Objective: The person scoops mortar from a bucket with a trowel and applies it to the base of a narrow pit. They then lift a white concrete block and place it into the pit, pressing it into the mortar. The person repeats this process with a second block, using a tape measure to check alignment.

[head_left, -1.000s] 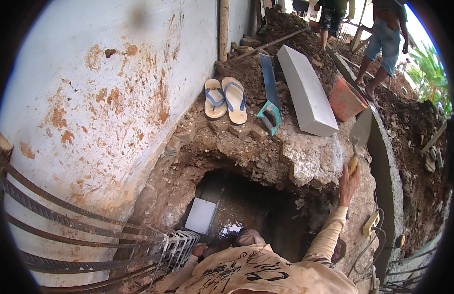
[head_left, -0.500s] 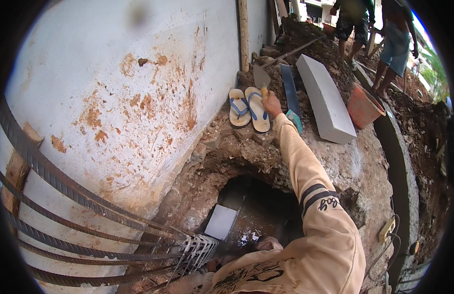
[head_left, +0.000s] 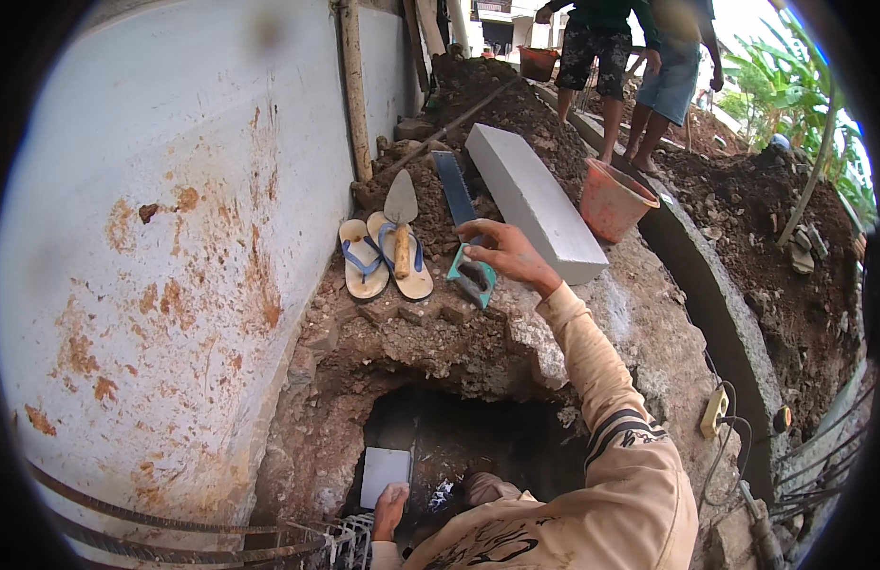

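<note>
My right hand (head_left: 512, 253) hovers over a handsaw, fingers apart, close to its teal handle (head_left: 473, 277). The saw's blue blade (head_left: 454, 185) points away from me on the dirt. Left of it a trowel (head_left: 401, 249) with a wooden handle lies across a pair of flip-flops (head_left: 362, 258) with blue straps. Down in the pit, my left hand (head_left: 389, 511) has its fingers pressed together at the lower right corner of a light grey block (head_left: 385, 473). Part of its grip is hidden. A long pale concrete block (head_left: 535, 199) rests right of the saw.
A muddy white wall (head_left: 164, 266) bounds the left, with steel bars (head_left: 202, 548) at its foot. An orange bucket (head_left: 615, 199) stands beside a concrete-edged trench (head_left: 715, 275). A power socket with a cable (head_left: 714, 411) lies at right. Two people (head_left: 601, 66) stand at the back.
My right hand has let go of the trowel, now on the flip-flops, and moved right to the saw handle. My left hand has come into view at the grey block. The view has shifted right.
</note>
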A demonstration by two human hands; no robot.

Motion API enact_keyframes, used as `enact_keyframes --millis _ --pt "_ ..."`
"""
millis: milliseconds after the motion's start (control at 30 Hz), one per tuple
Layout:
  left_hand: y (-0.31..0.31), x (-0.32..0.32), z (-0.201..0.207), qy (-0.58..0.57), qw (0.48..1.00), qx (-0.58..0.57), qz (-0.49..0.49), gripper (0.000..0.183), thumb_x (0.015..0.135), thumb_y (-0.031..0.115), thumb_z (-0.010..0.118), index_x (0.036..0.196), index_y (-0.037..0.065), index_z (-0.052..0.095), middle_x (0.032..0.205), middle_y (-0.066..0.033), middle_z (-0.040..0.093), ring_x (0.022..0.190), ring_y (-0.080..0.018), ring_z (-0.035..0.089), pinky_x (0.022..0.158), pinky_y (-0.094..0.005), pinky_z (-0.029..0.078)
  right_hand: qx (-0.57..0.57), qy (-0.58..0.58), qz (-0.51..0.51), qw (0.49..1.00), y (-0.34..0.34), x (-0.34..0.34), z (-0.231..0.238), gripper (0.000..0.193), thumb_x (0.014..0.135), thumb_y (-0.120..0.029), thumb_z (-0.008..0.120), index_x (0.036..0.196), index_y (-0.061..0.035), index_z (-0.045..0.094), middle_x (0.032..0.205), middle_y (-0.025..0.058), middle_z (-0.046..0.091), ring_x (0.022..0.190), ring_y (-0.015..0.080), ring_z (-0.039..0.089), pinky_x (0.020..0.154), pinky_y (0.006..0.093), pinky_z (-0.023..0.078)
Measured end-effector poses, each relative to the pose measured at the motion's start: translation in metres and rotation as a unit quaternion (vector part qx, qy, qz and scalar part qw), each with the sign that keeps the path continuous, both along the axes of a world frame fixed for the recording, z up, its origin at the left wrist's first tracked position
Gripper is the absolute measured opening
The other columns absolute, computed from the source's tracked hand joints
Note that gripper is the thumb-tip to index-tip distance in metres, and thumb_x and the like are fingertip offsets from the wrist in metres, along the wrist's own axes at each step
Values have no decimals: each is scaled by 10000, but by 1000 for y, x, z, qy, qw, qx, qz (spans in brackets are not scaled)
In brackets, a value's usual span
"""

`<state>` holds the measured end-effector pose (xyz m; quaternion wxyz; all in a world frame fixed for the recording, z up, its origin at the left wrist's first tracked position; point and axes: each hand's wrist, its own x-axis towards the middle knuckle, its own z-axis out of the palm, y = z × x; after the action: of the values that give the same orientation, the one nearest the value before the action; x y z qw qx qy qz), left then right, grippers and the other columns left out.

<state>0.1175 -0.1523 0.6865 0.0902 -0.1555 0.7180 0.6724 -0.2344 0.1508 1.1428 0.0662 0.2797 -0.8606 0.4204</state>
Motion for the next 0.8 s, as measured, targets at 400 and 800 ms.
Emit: enact_keyframes --millis 400,800 --pt "115 -277 332 279 929 150 -193 491 1025 336 658 1364 5 530 1382 -140 598 1269 -256 589 1112 -396 423 -198 59 -240 949 254 -75 74 418 992 -174 657 1374 -17 594 1144 78 689 939 155 706 828 303 574" --pt "272 -436 344 309 933 151 -104 597 989 278 688 1492 77 437 1565 -155 398 1463 -341 360 1162 -569 346 9 355 -390 850 319 -196 336 565 922 -496 667 1188 -2 738 1091 155 741 1067 248 674 950 385 496"
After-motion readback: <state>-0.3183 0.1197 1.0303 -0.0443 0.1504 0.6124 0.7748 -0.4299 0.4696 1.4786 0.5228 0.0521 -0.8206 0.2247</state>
